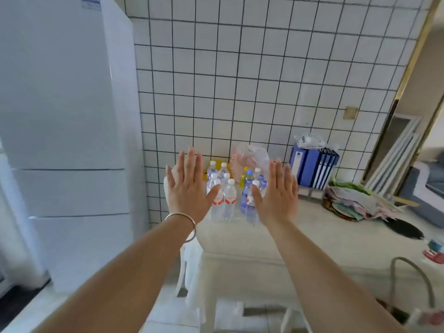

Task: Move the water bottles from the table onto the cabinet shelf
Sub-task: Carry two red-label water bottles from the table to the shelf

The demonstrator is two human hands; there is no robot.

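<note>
Several clear water bottles stand upright at the far left end of the white table (240, 239), against the tiled wall. One cluster has white caps and red labels (223, 198); beside it to the right is a cluster with blue labels and blue or white caps (247, 188). My left hand (189, 188) is held up flat with fingers spread, in front of the left cluster and holding nothing. My right hand (276, 191) is likewise flat and empty, in front of the right cluster. A metal bangle circles my left wrist. No cabinet shelf is in view.
A tall white refrigerator (72, 140) fills the left. On the table behind the bottles lie a crumpled plastic bag (249, 157), blue binders (312, 167), a pile of papers (355, 200) and a black round object (403, 228). A white chair (189, 272) stands at the table's left side.
</note>
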